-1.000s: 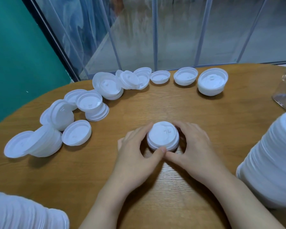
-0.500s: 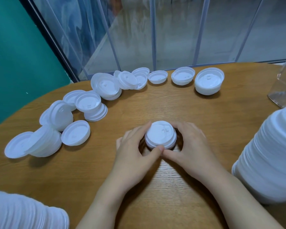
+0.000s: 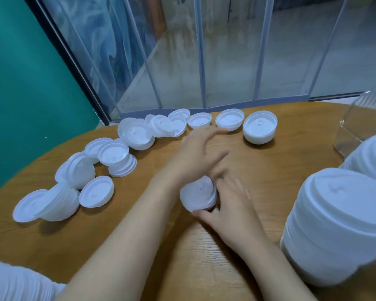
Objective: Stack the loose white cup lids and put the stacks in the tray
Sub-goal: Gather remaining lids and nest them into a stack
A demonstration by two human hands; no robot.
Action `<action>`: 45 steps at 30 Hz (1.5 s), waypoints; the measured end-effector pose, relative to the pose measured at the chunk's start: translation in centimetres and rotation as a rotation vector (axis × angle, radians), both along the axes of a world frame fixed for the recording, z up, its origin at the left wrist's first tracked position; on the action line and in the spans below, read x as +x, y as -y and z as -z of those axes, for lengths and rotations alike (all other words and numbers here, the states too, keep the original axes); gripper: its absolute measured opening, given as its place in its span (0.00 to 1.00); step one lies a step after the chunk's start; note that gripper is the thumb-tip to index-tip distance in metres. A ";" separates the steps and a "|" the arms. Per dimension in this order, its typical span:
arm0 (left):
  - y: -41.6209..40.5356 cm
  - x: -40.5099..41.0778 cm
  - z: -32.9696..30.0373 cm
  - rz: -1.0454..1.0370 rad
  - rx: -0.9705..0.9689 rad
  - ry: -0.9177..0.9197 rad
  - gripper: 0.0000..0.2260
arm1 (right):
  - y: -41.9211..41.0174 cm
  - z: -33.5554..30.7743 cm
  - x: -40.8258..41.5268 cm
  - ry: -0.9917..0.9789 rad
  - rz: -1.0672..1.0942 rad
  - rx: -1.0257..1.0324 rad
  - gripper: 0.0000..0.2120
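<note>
Wooden table (image 3: pixel 258 174): lid stack (image 3: pixel 197 195) against right hand (image 3: pixel 232 205), behind left wrist.

Two hands show over the tabletop (image 3: pixel 269 161), the left hand (image 3: pixel 195 153) and the right hand (image 3: pixel 232 205). One small lid stack (image 3: pixel 198 195) sits between them. Right of it rise two tall lid stacks (image 3: pixel 334 224). Loose lids (image 3: pixel 96 191) left of it overlap too much to count. One clear tray (image 3: pixel 360 129).

Likely a café — round wooden table (image 3: pixel 258 170), disposable cup lids (image 3: pixel 96 194) (stacked), glass front (image 3: pixel 226 61).
</note>
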State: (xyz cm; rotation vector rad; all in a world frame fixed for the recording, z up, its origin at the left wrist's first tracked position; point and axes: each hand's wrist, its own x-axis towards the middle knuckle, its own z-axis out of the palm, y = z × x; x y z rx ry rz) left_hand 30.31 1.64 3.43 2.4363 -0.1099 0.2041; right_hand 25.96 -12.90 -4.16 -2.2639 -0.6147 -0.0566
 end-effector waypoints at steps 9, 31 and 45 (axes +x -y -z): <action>5.1 13.2 0.1 0.193 0.383 -0.070 0.43 | -0.2 0.3 0.1 -0.019 0.018 -0.014 0.26; 0.5 -0.3 -2.5 0.004 -0.115 0.079 0.31 | -0.2 0.0 -0.1 -0.032 0.030 -0.029 0.31; -2.5 -9.4 5.5 -0.232 -0.530 0.111 0.28 | -0.4 0.4 -0.4 -0.009 0.049 0.014 0.29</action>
